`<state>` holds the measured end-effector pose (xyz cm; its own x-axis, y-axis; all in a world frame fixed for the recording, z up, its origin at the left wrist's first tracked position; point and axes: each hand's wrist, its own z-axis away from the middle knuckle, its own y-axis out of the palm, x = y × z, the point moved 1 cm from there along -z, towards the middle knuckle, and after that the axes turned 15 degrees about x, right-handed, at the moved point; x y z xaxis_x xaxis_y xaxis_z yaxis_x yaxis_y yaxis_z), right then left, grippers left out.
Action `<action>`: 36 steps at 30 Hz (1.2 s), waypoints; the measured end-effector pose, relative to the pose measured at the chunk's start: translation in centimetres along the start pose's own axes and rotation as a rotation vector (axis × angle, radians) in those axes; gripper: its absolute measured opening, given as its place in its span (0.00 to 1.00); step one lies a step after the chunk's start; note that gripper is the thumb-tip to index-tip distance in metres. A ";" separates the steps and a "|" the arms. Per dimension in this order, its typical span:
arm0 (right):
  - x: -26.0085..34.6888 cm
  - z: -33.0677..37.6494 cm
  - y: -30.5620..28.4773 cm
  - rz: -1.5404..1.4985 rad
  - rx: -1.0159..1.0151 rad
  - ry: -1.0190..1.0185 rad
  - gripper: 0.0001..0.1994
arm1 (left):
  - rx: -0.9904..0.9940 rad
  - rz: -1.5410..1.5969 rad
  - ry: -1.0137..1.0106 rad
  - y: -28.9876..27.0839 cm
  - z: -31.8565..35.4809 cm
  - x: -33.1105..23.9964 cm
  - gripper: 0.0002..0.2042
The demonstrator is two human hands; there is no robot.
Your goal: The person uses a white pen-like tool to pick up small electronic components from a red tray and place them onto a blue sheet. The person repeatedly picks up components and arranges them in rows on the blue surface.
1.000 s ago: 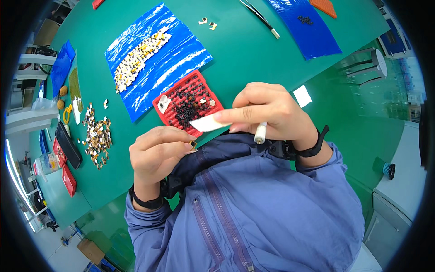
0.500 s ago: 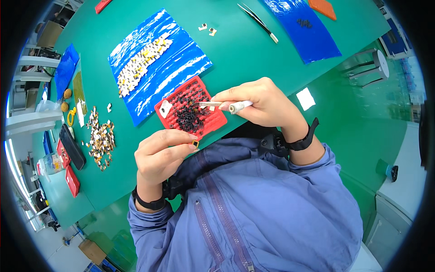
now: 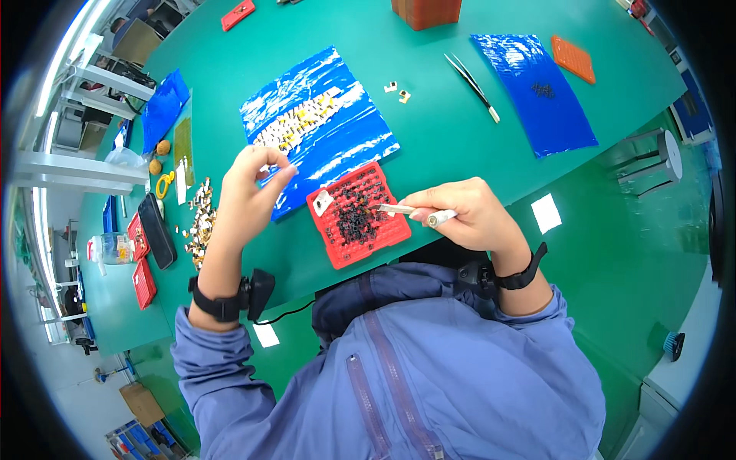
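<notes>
My right hand [image 3: 469, 216] grips metal tweezers [image 3: 406, 209] whose tips reach over a red tray [image 3: 359, 217] filled with several small black parts. My left hand [image 3: 253, 188] is raised over the near edge of a blue sheet [image 3: 322, 126] carrying rows of small yellow-white parts; its fingertips are pinched together, and I cannot tell whether anything is between them. Both wrists wear black bands.
A pile of small tan parts [image 3: 201, 222] lies to the left, beside red trays [image 3: 142, 261] and a black case [image 3: 156, 230]. A second pair of tweezers [image 3: 472, 83], another blue sheet [image 3: 535, 90] and an orange tray [image 3: 573, 58] sit far right on the green table [image 3: 429, 146].
My left hand rose from near my chest out over the blue sheet. My right hand lowered the tweezers from in front of me onto the red tray.
</notes>
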<state>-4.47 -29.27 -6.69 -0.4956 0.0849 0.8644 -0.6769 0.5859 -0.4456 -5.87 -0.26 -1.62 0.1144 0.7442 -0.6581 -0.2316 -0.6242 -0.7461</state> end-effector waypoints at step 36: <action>-0.3 0.4 0.3 0.019 -0.055 0.018 0.07 | 0.173 -0.060 0.299 5.7 0.5 -4.9 0.05</action>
<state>-4.72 -29.44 -7.12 -0.4981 0.1107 0.8600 -0.6362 0.6272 -0.4492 -8.19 -7.37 -2.59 0.4046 0.6599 -0.6331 -0.3730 -0.5130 -0.7731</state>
